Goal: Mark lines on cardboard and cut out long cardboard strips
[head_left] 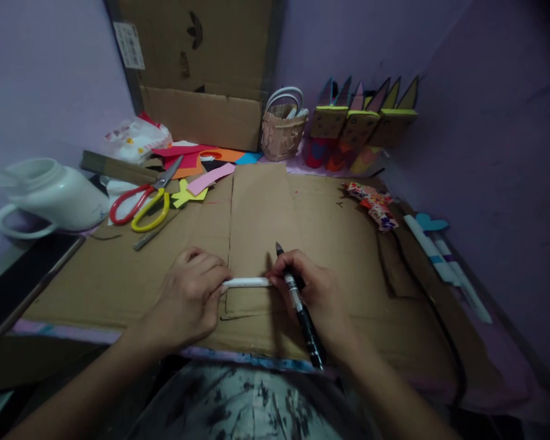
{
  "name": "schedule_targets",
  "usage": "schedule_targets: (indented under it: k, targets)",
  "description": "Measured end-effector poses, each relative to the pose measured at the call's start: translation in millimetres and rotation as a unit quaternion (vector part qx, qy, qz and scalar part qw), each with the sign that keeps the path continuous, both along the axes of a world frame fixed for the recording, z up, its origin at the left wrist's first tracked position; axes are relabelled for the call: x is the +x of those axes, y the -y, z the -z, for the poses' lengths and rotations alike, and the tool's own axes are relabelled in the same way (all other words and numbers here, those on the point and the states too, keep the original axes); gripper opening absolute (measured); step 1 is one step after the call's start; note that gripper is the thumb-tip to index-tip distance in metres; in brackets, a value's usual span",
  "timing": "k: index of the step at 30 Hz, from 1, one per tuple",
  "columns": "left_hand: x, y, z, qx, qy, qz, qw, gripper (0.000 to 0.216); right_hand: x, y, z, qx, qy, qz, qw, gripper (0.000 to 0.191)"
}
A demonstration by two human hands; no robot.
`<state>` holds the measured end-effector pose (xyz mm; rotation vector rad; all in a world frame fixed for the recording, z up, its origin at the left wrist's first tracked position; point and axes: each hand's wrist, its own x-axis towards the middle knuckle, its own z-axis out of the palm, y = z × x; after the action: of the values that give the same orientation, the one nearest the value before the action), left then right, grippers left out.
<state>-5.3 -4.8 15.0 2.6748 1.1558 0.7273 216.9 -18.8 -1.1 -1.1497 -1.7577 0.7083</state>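
Observation:
A thin white stick (246, 282), perhaps rolled paper, lies level across a flat piece of cardboard in front of me. My left hand (190, 293) is closed with the fingertips pinching its left end. At the other end, the fingertips of my right hand (309, 293) pinch the stick too. That same hand holds a black pen (297, 299) with a clear, dark-tipped end pointing up and away. The pen slants across the palm, its black end towards me. Fingers hide both ends of the stick.
Scissors (149, 205) with red and yellow handles lie left, near a white jug (57, 192) on its side. Coloured paper scraps, a small basket (283, 131) and decorated cups line the back. A wrapped glue gun (373, 205), its cable and markers (449, 263) are right.

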Motion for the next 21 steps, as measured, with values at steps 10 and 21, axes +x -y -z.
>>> schedule_targets:
  k: [10,21]
  targets:
    - [-0.3,-1.0,-1.3,-0.008,0.016,0.002,1.0,0.015,0.1,-0.1,1.6,0.002,0.0,-0.002,1.0,0.03]
    - [0.1,0.3,-0.3,0.001,0.007,-0.006,1.0,0.015,0.2,1.6,1.1,0.001,0.025,0.017,1.0,0.02]
